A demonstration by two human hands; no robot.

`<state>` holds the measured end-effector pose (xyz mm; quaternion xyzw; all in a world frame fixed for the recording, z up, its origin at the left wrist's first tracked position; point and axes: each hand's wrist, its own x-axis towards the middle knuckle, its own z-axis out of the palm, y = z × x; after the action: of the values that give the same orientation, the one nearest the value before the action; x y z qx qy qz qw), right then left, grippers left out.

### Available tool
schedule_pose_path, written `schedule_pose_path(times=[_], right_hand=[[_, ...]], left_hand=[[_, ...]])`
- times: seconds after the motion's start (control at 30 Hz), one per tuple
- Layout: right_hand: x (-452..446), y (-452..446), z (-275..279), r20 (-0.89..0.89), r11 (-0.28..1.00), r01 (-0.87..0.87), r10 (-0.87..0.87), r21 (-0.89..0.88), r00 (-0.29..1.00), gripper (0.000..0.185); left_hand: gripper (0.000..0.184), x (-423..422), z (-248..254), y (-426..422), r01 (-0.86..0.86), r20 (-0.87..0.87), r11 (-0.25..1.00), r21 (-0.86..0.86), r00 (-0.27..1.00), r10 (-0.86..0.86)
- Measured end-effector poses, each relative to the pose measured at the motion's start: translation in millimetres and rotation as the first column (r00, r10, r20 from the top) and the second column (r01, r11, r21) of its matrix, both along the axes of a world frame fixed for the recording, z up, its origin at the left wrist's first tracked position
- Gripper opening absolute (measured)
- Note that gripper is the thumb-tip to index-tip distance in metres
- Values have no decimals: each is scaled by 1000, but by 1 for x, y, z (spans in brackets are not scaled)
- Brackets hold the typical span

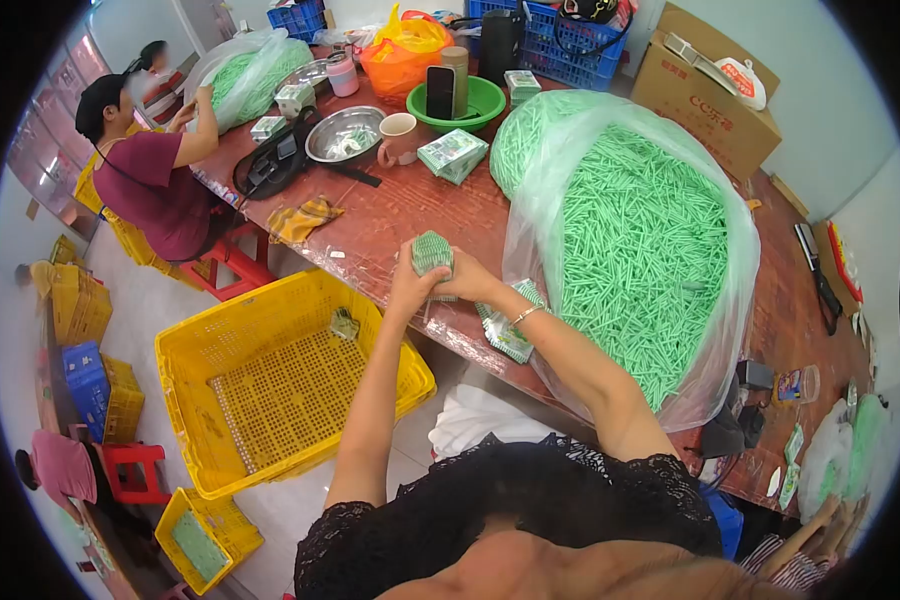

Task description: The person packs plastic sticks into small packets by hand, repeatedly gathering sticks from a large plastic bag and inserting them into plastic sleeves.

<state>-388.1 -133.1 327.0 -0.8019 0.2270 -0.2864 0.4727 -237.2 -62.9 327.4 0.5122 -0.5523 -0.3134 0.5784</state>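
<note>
A bundle of green sticks (432, 253) sits upright between a worker's hands above the table's near edge, the left hand (407, 283) clasping one side and the right hand (467, 277) the other. A striped packet (511, 322) lies beneath the right forearm. To the right, a clear plastic bag (738, 300) gapes over a heap of loose green sticks (650, 235); to the left, below the tabletop, a yellow crate (177, 400) holds one small packet (345, 324). Farther off, a green basin (495, 98) carries a phone (439, 92) and a canister (457, 72). The red-brown table (400, 212) looks scuffed and glossy, and at far left a person in maroon (160, 190) works beside another bag (272, 48). The crate's plastic is perforated, the bag's film thin and crumpled, the sticks slender and straight.
</note>
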Motion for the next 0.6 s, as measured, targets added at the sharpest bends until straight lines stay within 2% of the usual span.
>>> schedule_pose_path(times=[0.03, 0.13, 0.23, 0.27, 0.37, 0.43, 0.47, 0.53, 0.57, 0.6], right_hand=[[-1, -2, 4, -72, 995, 8, -15, -96, 997, 55], [-8, 13, 25, -108, 991, 68, -81, -112, 991, 57], [-13, 16, 19, 39, 997, 56, -54, -56, 998, 59], [-13, 21, 16, 53, 993, 78, -74, -89, 996, 57], [-11, 25, 18, 74, 972, 153, -142, -178, 987, 49], [-5, 28, 21, 46, 966, 188, -182, -180, 982, 44], [-2, 31, 26, 90, 976, 200, -192, -86, 977, 37], [15, 50, 44, 82, 949, 313, -310, -25, 947, 37], [22, 56, 47, 77, 926, 378, -377, 1, 923, 37], [28, 64, 45, 150, 929, 333, -311, -162, 939, 41]], left_hand=[[71, 1, -1, -1, 17, 12, 1000, 7, 1000, -17], [71, 3, 11, 14, 210, -181, 977, 47, 963, -198], [68, 6, 35, 27, 326, -237, 944, 57, 923, -304], [62, 13, 26, 26, 286, -66, 946, 151, 958, -279], [61, 15, 12, 24, 264, -77, 945, 192, 964, -254], [62, 7, 6, 24, 61, 37, 998, -6, 997, -61], [63, 1, 2, 26, -48, 82, 993, -105, 995, 57], [75, -20, 9, 39, -122, -123, 985, -125, 987, 106], [79, -32, 25, 48, -139, -157, 979, -150, 981, 115], [79, -34, 26, 47, -224, -91, 961, -165, 973, 211]])
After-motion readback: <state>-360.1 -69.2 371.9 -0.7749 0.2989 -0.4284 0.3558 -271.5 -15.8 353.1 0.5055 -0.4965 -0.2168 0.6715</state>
